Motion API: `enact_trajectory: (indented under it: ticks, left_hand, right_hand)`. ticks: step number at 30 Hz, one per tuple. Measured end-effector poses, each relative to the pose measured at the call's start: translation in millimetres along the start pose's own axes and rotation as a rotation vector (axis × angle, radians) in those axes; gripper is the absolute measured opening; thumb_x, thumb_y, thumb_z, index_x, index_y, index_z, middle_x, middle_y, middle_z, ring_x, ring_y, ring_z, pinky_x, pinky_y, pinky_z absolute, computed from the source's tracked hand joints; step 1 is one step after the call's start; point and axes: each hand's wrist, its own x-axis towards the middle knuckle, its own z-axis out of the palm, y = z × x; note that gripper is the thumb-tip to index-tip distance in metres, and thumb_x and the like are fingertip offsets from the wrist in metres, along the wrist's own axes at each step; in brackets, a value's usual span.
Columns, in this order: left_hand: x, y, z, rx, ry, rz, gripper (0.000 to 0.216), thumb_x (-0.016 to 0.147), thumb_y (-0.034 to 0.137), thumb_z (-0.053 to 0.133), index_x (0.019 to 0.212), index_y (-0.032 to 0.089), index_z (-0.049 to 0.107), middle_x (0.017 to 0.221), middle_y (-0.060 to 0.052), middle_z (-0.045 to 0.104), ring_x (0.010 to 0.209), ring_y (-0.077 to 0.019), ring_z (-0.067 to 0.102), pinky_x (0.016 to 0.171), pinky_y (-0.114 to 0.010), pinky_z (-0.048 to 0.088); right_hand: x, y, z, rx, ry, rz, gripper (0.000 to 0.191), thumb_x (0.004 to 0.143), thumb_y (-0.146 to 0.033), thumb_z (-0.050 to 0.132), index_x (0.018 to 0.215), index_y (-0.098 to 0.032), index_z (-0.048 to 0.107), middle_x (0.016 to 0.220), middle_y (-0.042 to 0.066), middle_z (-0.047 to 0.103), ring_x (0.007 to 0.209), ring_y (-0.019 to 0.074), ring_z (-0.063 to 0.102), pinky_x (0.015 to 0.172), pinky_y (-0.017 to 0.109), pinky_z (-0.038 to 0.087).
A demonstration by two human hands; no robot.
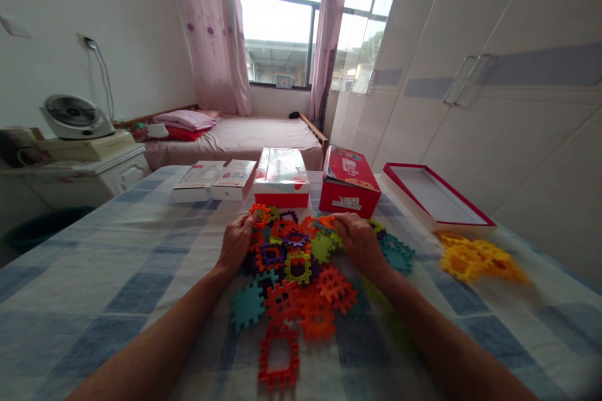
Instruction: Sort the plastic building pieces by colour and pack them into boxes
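Note:
A heap of colourful plastic interlocking tiles with notched edges (297, 268) lies in front of me, in orange, red, purple, green and teal. At the heap's far left side, my left hand (237, 239) is closed with its fingertips pinching an orange tile (260, 214). My right hand (360, 241) is at the far right side, fingers closed on another orange tile (327, 222). Closest to me lies a red frame-shaped tile (279, 357), with a solid teal tile (248, 306) to its upper left. Apart on the right sits a small pile of yellow tiles (480, 257).
Along the far table edge stand two flat white boxes (197, 179), a white-and-red box (282, 177) and a red box (350, 180). A shallow red-rimmed box lid (437, 196) is at the right. Beyond are a bed (263, 131), a fan (75, 116) and wardrobes (470, 25).

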Motion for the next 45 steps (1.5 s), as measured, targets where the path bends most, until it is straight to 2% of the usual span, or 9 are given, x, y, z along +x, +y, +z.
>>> enact_trajectory:
  ticks: [2, 5, 9, 14, 19, 23, 29, 35, 45]
  left_hand:
    - [-0.3, -0.5, -0.1, 0.006, 0.001, 0.007, 0.039, 0.072, 0.052, 0.058, 0.079, 0.015, 0.066, 0.068, -0.001, 0.067, 0.063, -0.0166, 0.060, 0.058, -0.024, 0.046]
    - [1.4, -3.8, -0.7, 0.004, -0.009, 0.010, 0.040, 0.072, 0.053, 0.057, 0.081, 0.015, 0.066, 0.068, -0.001, 0.067, 0.064, -0.0170, 0.061, 0.058, -0.025, 0.046]
    - [4.8, -8.8, -1.8, 0.022, -0.015, 0.015, 0.043, 0.073, 0.053, 0.058, 0.088, 0.014, 0.068, 0.072, -0.003, 0.068, 0.067, -0.0184, 0.062, 0.060, -0.025, 0.048]
    - [2.9, -5.3, -1.4, 0.027, -0.023, -0.005, 0.046, 0.072, 0.055, 0.058, 0.090, 0.014, 0.068, 0.069, -0.003, 0.068, 0.065, -0.0187, 0.061, 0.058, -0.026, 0.048]
    - [2.1, -4.0, -1.3, 0.045, -0.023, -0.016, 0.044, 0.072, 0.052, 0.058, 0.092, 0.014, 0.067, 0.068, -0.002, 0.068, 0.065, -0.0190, 0.062, 0.058, -0.026, 0.048]
    - [2.6, -5.5, -1.6, 0.049, -0.027, -0.020, 0.041, 0.072, 0.050, 0.058, 0.092, 0.015, 0.067, 0.068, -0.002, 0.069, 0.062, -0.0188, 0.062, 0.057, -0.027, 0.049]
    - [3.2, -5.9, -1.7, 0.058, -0.025, -0.017, 0.040, 0.073, 0.050, 0.056, 0.091, 0.016, 0.067, 0.068, -0.002, 0.069, 0.065, -0.0206, 0.063, 0.060, -0.028, 0.049]
    - [0.3, 0.2, 1.5, 0.277, 0.016, 0.243, 0.031, 0.077, 0.044, 0.051, 0.073, 0.018, 0.068, 0.095, -0.005, 0.067, 0.089, -0.0242, 0.060, 0.084, -0.032, 0.045]
    - [-30.2, 24.7, 10.0, 0.409, -0.211, 0.563, 0.033, 0.088, 0.034, 0.039, 0.075, 0.019, 0.066, 0.099, -0.006, 0.063, 0.098, -0.0202, 0.056, 0.093, -0.031, 0.041]
  right_hand:
    - [1.0, -6.7, -18.1, 0.095, -0.004, 0.109, 0.025, 0.091, -0.029, 0.038, 0.091, -0.018, 0.060, 0.087, 0.004, 0.066, 0.084, 0.0177, 0.059, 0.078, 0.030, 0.042]
    - [-10.3, -19.1, -39.8, 0.249, -0.294, 0.168, 0.025, 0.090, -0.028, 0.036, 0.080, -0.019, 0.057, 0.072, -0.001, 0.061, 0.068, 0.0134, 0.056, 0.065, 0.025, 0.041]
    - [-42.7, -28.5, -37.8, 0.204, -0.499, 0.105, 0.017, 0.087, -0.028, 0.044, 0.082, -0.019, 0.058, 0.086, 0.002, 0.059, 0.079, 0.0140, 0.055, 0.074, 0.026, 0.042]
    - [-68.7, -28.2, -15.3, 0.061, -0.421, 0.118, 0.009, 0.082, -0.028, 0.055, 0.085, -0.019, 0.054, 0.094, 0.005, 0.056, 0.088, 0.0176, 0.052, 0.082, 0.032, 0.041]
    - [-68.6, -38.8, -5.4, 0.138, -0.348, 0.105, 0.007, 0.078, -0.019, 0.058, 0.080, -0.020, 0.051, 0.096, 0.004, 0.052, 0.088, 0.0151, 0.052, 0.080, 0.028, 0.043]
    - [-65.1, -42.6, -12.3, 0.170, -0.310, 0.051, 0.025, 0.078, -0.021, 0.059, 0.103, -0.022, 0.054, 0.109, 0.004, 0.053, 0.099, 0.0166, 0.053, 0.087, 0.030, 0.042]
    - [-55.0, 24.6, -48.8, -0.275, -0.037, 0.234, 0.045, 0.085, -0.041, 0.049, 0.124, -0.018, 0.046, 0.129, 0.013, 0.049, 0.121, 0.0276, 0.044, 0.098, 0.045, 0.034]
    - [-58.2, 93.0, -42.2, -0.473, -0.104, 0.457, 0.061, 0.083, -0.055, 0.044, 0.126, -0.011, 0.047, 0.130, 0.017, 0.050, 0.119, 0.0324, 0.045, 0.095, 0.049, 0.034]
    - [-54.9, 94.8, -33.9, -0.475, -0.104, 0.395, 0.046, 0.089, -0.045, 0.033, 0.120, -0.016, 0.052, 0.123, 0.013, 0.055, 0.108, 0.0289, 0.052, 0.086, 0.046, 0.038]
